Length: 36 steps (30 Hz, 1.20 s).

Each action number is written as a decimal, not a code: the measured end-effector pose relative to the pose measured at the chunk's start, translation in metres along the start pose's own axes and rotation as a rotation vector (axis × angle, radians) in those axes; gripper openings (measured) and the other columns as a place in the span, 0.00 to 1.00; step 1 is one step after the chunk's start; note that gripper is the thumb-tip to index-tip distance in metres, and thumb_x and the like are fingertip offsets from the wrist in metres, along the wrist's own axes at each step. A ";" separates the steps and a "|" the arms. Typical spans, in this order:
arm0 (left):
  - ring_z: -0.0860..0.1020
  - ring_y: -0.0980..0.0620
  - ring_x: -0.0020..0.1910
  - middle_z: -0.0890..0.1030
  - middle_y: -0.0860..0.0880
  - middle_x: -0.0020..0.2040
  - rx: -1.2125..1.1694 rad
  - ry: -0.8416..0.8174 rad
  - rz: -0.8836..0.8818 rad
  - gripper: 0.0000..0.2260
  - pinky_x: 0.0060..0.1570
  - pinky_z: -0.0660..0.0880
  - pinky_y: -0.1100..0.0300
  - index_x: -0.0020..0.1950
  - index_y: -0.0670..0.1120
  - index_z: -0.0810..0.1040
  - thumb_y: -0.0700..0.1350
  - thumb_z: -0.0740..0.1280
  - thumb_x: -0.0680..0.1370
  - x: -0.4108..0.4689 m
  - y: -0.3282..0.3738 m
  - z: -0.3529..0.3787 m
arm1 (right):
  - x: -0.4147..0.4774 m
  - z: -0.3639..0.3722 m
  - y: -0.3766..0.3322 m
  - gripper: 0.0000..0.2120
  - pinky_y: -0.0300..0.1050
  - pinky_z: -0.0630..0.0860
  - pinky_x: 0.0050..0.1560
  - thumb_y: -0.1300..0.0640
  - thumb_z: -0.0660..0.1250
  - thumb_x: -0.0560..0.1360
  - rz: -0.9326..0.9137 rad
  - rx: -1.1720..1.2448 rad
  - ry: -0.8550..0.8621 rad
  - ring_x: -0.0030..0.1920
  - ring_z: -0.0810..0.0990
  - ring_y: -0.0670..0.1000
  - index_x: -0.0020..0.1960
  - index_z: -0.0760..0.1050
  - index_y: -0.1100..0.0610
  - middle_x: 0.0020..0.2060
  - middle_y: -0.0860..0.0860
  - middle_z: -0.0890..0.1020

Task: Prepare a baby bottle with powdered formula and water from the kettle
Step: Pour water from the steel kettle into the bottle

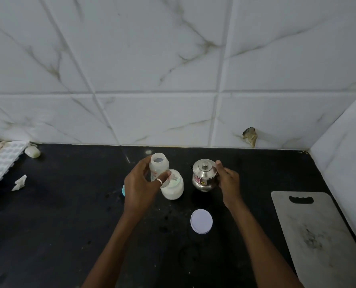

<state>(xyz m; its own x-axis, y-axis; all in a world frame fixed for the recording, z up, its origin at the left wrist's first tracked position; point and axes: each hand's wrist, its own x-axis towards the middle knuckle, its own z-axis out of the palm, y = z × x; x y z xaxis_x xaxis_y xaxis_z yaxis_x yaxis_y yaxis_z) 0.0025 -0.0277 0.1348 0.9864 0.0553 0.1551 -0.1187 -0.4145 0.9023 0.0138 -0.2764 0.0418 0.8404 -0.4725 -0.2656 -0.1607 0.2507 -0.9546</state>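
Note:
My left hand (140,185) grips an open, clear baby bottle (158,166) just above the black counter (69,215); its mouth is uncovered. Right beside it stands an open white jar of powdered formula (173,188) with what looks like a scoop inside. The jar's round white lid (201,221) lies flat in front. To the right stands a small steel pot with a knobbed lid (204,175). My right hand (228,178) holds it at its right side, the fingers curled round it. A small blue piece (123,191) peeks out behind my left wrist.
A grey cutting board (318,235) lies at the right near the side wall. At the far left are a white ice tray (3,161), a pale oval object (32,152) and a crumpled scrap (20,182). The tiled wall runs along the back.

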 end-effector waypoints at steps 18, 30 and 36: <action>0.80 0.58 0.58 0.81 0.57 0.61 -0.048 0.076 0.282 0.30 0.56 0.73 0.69 0.71 0.50 0.77 0.55 0.80 0.71 0.061 0.108 -0.070 | -0.082 0.087 -0.292 0.14 0.44 0.63 0.34 0.48 0.78 0.71 -0.299 0.037 -0.041 0.27 0.64 0.47 0.43 0.78 0.58 0.28 0.50 0.67; 0.80 0.55 0.57 0.81 0.55 0.61 -0.073 0.161 0.369 0.29 0.57 0.78 0.61 0.71 0.50 0.77 0.55 0.79 0.72 0.072 0.161 -0.107 | -0.135 0.135 -0.373 0.12 0.45 0.64 0.37 0.52 0.78 0.70 -0.523 -0.150 -0.148 0.30 0.64 0.49 0.42 0.77 0.58 0.33 0.55 0.64; 0.80 0.54 0.57 0.81 0.54 0.60 -0.083 0.177 0.369 0.29 0.55 0.77 0.63 0.71 0.51 0.77 0.55 0.79 0.72 0.071 0.163 -0.113 | -0.136 0.144 -0.386 0.15 0.42 0.64 0.33 0.55 0.78 0.70 -0.623 -0.256 -0.167 0.26 0.64 0.46 0.37 0.73 0.59 0.26 0.49 0.64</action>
<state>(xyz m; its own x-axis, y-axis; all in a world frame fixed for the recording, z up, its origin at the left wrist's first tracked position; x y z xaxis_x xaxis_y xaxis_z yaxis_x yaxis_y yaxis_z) 0.0402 0.0114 0.3387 0.8417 0.0749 0.5347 -0.4767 -0.3618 0.8011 0.0364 -0.1873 0.4659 0.8806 -0.3226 0.3470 0.2778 -0.2417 -0.9297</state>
